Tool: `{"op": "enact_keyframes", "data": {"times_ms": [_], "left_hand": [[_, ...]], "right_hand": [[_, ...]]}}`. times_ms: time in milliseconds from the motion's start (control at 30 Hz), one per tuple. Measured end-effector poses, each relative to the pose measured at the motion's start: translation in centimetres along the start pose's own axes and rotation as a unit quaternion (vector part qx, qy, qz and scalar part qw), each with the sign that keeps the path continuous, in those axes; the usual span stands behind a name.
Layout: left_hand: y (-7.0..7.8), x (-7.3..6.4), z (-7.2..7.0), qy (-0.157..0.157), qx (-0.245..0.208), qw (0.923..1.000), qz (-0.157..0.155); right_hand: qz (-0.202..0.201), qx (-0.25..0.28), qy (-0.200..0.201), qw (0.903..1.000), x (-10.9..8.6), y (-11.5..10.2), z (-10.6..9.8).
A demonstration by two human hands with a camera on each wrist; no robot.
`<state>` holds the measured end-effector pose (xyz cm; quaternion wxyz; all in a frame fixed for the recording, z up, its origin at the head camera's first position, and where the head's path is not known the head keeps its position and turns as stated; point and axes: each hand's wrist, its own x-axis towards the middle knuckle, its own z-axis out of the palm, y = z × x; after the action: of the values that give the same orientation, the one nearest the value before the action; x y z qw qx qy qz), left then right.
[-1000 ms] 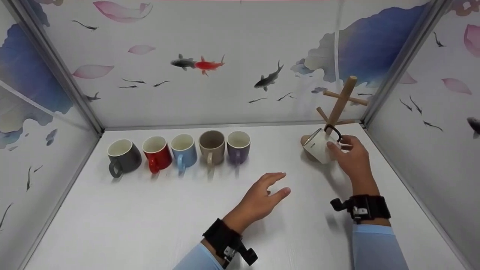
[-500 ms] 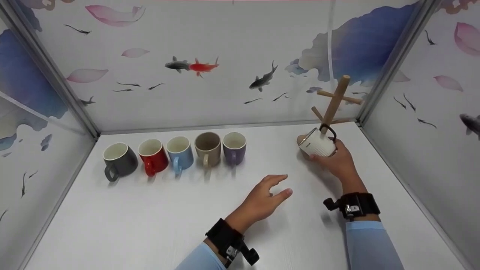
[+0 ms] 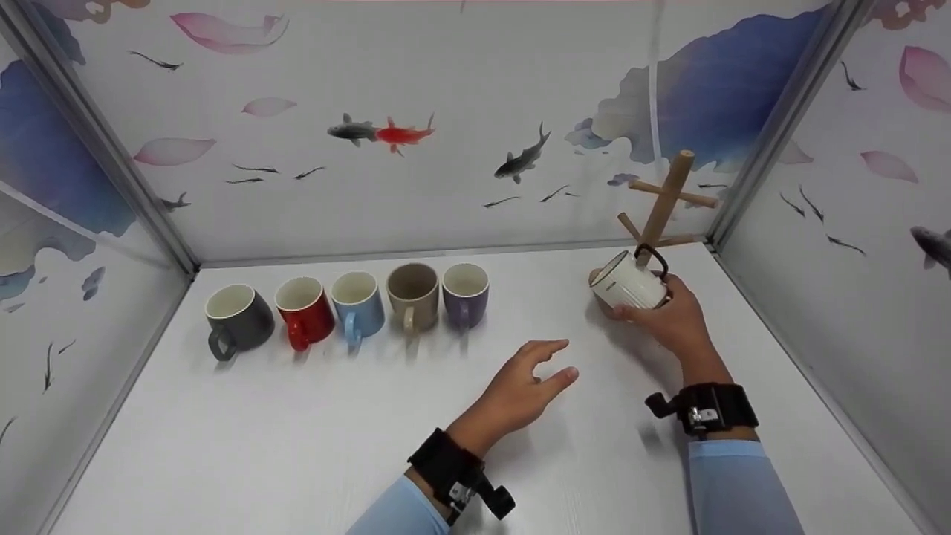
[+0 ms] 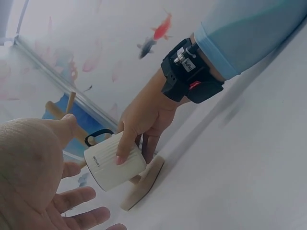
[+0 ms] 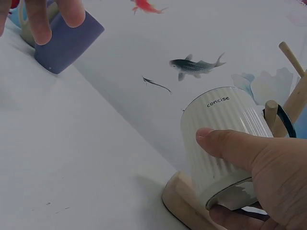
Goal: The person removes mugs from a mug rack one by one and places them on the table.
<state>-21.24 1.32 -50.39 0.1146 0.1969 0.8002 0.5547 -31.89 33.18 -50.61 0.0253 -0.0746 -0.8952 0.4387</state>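
Note:
My right hand (image 3: 672, 318) grips a ribbed white mug (image 3: 628, 286) near its bottom end, thumb along the near side. The mug is tilted, its dark-rimmed mouth facing up and left. In the right wrist view a peg (image 5: 271, 111) of the wooden mug tree (image 3: 663, 212) shows within the loop of the dark handle (image 5: 288, 120). The mug hangs in front of the post, over the tree's wooden base (image 4: 144, 184). My left hand (image 3: 513, 390) is held above the table left of the tree, fingers apart and holding nothing.
To the left stands a row of upright mugs: dark grey (image 3: 249, 323), red (image 3: 316, 316), light blue (image 3: 362, 310), brown (image 3: 422, 308) and purple (image 3: 468, 306). Printed wall panels (image 3: 461, 208) enclose the white table (image 3: 282, 438) at the back and sides. More pegs stick out higher on the tree.
My right hand has shifted from the mug's handle side to round its bottom end. The mug has turned slightly, so its ribbed side shows more. My left hand has barely moved.

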Motion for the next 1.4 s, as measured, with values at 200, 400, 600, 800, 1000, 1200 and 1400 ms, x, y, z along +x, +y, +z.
{"op": "enact_keyframes", "data": {"times_ms": [200, 400, 600, 800, 1000, 1200, 1400], "left_hand": [[0.1, -0.1, -0.4, 0.006, -0.001, 0.9999, 0.010], [0.1, -0.3, -0.7, 0.012, -0.004, 0.9998, 0.013], [0.2, -0.5, -0.7, 0.015, -0.004, 0.9999, 0.008], [0.9, -0.9, -0.8, 0.018, -0.009, 0.9998, 0.005], [1.6, -1.4, -1.5, 0.047, -0.054, 0.9974, -0.004], [2.3, -1.8, -3.4, 0.103, -0.100, 0.9896, -0.008], [2.9, -1.9, -4.8, 0.153, -0.121, 0.9807, -0.008]], "right_hand": [[-0.017, -0.007, -0.008, 0.9998, -0.4, -0.5, -0.5], [-0.033, -0.007, -0.030, 0.9990, -0.8, -0.9, -1.2], [-0.060, -0.011, -0.077, 0.9952, -1.9, -1.5, -3.0], [-0.106, 0.006, -0.101, 0.9892, -3.5, -3.5, -4.1], [-0.153, 0.081, -0.112, 0.9784, -4.6, -6.2, -2.4], [-0.169, 0.155, -0.125, 0.9654, -4.8, -8.2, 1.3], [-0.141, 0.209, -0.130, 0.9590, -6.1, -10.7, 4.7]]}}
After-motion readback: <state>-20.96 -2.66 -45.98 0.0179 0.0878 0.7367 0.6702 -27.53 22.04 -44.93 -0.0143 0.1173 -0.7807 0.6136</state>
